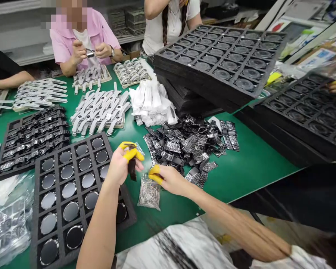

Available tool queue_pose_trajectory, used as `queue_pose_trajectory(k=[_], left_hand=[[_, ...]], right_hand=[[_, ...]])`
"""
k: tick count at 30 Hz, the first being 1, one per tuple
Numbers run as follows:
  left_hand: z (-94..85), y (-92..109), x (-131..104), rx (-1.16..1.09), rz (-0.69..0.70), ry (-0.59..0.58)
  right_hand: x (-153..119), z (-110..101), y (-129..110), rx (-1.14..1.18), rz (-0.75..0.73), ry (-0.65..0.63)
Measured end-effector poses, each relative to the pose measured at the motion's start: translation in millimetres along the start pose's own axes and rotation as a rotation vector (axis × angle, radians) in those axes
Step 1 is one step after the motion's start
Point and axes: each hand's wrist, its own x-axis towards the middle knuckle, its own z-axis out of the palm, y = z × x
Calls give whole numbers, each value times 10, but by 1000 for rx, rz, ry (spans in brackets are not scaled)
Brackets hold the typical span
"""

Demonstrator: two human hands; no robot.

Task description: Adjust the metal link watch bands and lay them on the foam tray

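Note:
My left hand (pixel 126 162), with yellow finger covers, is closed around a black watch band (pixel 132 170) whose dark end hangs below the fingers. Its upper part is hidden by the hand. My right hand (pixel 165 178) pinches thumb and finger, also in yellow covers, at the top of a clear plastic bag of thin metal pins (pixel 149 193). Whatever sits between those fingertips is too small to make out. Right behind both hands lies a loose heap of black link watch bands (pixel 182 144). A black foam tray of round watch heads (pixel 70 190) stands left of my left forearm.
Another foam tray (pixel 5 164) carries black banded watches. White-strapped watches (pixel 100 112) and white wrapped pieces (pixel 151 101) lie farther back. Tall stacked trays (pixel 204 71) rise at the right. Plastic bags (pixel 11 224) lie at left. Co-workers sit across the green table (pixel 257 160).

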Motion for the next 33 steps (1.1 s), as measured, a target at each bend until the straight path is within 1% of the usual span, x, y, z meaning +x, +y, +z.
queue_pose_trajectory(k=[3,5,8,10,11,13,15,17,21,26,30,33], left_hand=[[26,-96,25,12,-59,-15],[63,-175,41,9,-86,-17],[120,-282,59,9,-143,-6],[144,-330,69,-13,-185,0],[153,-345,73,-29,-201,-5],[165,-359,78,-61,-222,-17],[174,-363,79,-82,-231,-18],[180,-368,79,-86,-246,-22],[176,-392,82,-76,-269,-18],[165,-393,91,-89,-260,18],[167,-358,91,-92,-245,49],[172,-339,87,-63,-239,56]], right_hand=[[169,-43,87,299,72,346],[342,-47,130,393,74,567],[575,23,143,360,-12,845],[652,118,136,317,-93,950],[662,171,135,310,-130,966],[638,268,149,302,-165,949],[585,335,186,290,-148,919],[535,370,236,299,-121,921],[502,388,311,354,-143,960],[538,382,330,355,-173,986],[555,371,341,372,-259,1045],[557,356,338,353,-304,1040]])
